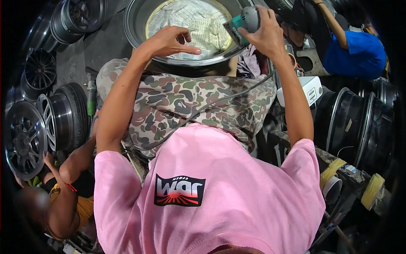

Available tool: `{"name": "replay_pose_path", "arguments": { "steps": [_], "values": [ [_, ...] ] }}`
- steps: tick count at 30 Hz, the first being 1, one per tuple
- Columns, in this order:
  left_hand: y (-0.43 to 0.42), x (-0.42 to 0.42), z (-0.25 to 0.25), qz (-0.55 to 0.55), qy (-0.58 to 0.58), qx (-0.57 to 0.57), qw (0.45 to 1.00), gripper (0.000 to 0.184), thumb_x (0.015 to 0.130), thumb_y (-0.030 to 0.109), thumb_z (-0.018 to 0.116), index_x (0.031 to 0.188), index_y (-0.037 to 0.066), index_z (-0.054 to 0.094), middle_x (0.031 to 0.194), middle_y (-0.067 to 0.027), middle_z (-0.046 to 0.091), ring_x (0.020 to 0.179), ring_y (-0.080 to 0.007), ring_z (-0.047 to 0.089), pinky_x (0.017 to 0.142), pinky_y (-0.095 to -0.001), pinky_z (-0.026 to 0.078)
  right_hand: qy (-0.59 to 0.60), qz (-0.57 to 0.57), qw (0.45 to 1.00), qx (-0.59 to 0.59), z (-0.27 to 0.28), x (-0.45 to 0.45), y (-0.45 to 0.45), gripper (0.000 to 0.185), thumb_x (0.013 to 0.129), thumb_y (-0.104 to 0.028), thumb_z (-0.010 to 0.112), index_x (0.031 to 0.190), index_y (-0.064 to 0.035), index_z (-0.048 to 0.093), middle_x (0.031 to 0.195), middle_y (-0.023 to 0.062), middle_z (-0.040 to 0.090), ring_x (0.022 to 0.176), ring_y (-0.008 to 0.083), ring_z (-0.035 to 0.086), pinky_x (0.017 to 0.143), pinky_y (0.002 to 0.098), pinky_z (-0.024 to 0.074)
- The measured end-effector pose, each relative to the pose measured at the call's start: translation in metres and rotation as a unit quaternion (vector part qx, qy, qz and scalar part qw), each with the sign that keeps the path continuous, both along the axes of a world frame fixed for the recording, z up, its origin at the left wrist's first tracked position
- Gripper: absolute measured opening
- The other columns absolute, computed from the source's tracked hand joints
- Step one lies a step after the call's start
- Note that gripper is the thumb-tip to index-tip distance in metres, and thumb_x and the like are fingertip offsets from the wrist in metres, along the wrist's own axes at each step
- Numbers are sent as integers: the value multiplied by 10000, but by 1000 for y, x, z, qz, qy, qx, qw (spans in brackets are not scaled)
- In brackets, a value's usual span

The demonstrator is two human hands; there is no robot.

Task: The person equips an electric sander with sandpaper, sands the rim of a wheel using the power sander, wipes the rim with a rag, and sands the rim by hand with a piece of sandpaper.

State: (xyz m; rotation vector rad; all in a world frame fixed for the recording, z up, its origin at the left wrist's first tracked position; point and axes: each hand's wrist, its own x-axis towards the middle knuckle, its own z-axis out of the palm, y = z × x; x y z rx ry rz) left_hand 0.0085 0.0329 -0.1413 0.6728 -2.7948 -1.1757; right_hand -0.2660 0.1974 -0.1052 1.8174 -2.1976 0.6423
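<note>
My right hand (269, 36) grips a green and grey electric sander (244, 24) at the right edge of a large wheel rim (192, 62). The sander is tilted, and its grey cord (224, 96) runs across my lap. Sheets of newspaper (192, 25) cover the middle of the rim, with a yellowish tape edge around them. Over the rim's near left side is my left hand (171, 42), open, thumb and fingers apart and nothing held in it. Whether its fingertips touch the newspaper I cannot tell.
Several wheels (40, 70) stand on the left, one with a tyre (74, 110). A person in yellow (84, 211) sits lower left by a wheel; another in a blue shirt (355, 55) is upper right. On the right are a white box (308, 89) and black rims (349, 127).
</note>
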Motion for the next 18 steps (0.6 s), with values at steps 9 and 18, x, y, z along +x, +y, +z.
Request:
{"name": "replay_pose_path", "arguments": {
  "steps": [9,18],
  "values": [
    [-2,1,3,3,7,-8,1000,636,800,549,867,979,-37,697,748,-94,632,706,-167,570,646,-343,466,-6,14,1000,19,5,11,4,782,779,-365,870,1411,-91,500,1250,160,579,1040,415,673,844,506,571],
    [-5,1,1,9,15,-2,1000,639,801,547,867,975,-44,699,755,-100,642,713,-171,585,658,-346,481,-1,9,1000,9,5,24,6,779,777,-342,868,1413,-92,493,1213,165,568,1010,418,673,817,521,576]
  ]
}}
